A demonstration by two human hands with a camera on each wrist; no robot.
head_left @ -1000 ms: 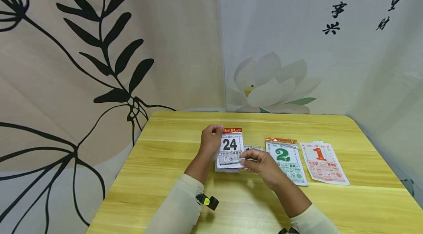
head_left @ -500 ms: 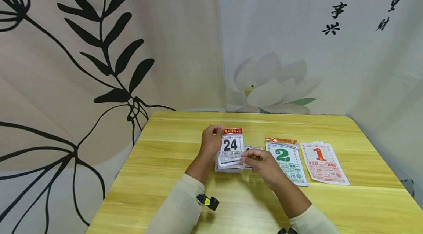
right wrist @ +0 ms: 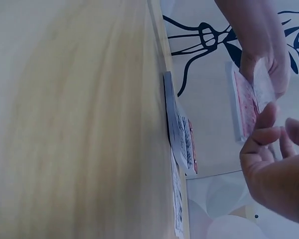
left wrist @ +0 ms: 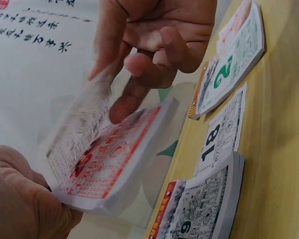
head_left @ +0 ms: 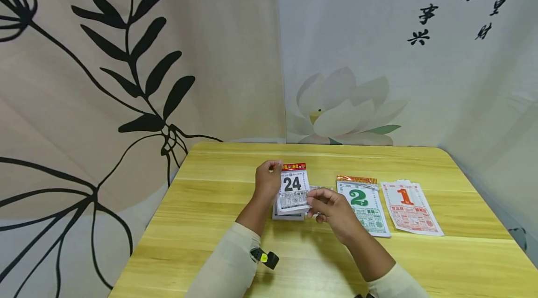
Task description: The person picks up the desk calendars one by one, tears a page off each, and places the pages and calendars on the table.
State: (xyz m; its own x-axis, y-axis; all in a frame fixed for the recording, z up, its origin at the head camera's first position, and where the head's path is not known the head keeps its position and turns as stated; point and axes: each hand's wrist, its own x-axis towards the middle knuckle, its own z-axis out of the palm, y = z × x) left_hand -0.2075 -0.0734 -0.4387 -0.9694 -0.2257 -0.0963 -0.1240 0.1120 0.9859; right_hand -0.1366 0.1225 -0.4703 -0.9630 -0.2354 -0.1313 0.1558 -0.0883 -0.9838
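Note:
My left hand (head_left: 268, 180) grips a small tear-off calendar (head_left: 294, 185) by its upper left, under the red header strip. A black 24 shows on its front leaf. At the lower right corner, my right hand (head_left: 333, 209) pinches that leaf between thumb and fingers. The left wrist view shows the lifted leaf (left wrist: 79, 129) bent away from the pad, and a red-printed page (left wrist: 122, 157) beneath it. The held calendar is above another calendar pad (left wrist: 207, 199) on the table, which has a red and yellow header.
A loose sheet printed 18 (left wrist: 222, 134) lies by that pad. Right of it are a calendar with a green 2 (head_left: 361, 204) and some sheets with a red 1 (head_left: 412, 207). The wooden table (head_left: 201, 232) ends at a patterned cloth backdrop (head_left: 235, 55).
The lower edge of the 24 leaf has been raised from the pad by my right hand, and its fingers have shifted slightly. My left hand stays in place.

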